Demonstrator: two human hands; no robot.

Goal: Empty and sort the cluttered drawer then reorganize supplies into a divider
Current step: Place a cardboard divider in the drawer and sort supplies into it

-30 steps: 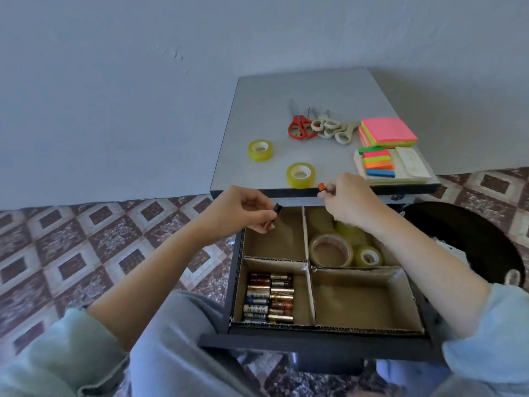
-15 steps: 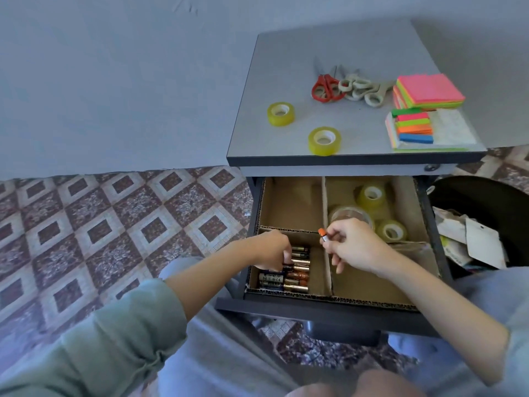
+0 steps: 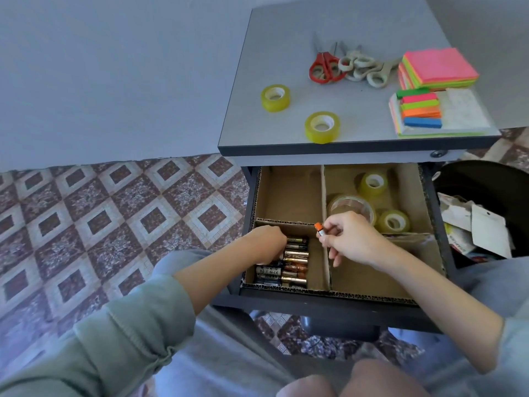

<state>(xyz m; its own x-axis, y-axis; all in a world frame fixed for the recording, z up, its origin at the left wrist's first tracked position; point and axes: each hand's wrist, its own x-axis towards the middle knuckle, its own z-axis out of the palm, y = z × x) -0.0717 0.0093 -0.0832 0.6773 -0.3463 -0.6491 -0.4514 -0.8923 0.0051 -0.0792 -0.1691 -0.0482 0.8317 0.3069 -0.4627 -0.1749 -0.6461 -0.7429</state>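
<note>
Frame centre: my right hand [image 3: 349, 239] pinches one orange-capped cylindrical battery [image 3: 318, 229]; my left hand [image 3: 267, 242] covers the rowed batteries [image 3: 296, 259], its fingers hidden, hold impossible to tell.

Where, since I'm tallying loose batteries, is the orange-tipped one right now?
In the head view, the right hand pinches the orange-tipped battery over the divider's centre wall, right of the stacked batteries, nearer than the clear tape roll.

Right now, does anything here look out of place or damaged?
Two yellow tape rolls sit on the desktop while three lie in the divider's back right compartment. The cardboard wall in front of those looks creased and sagging.
</note>
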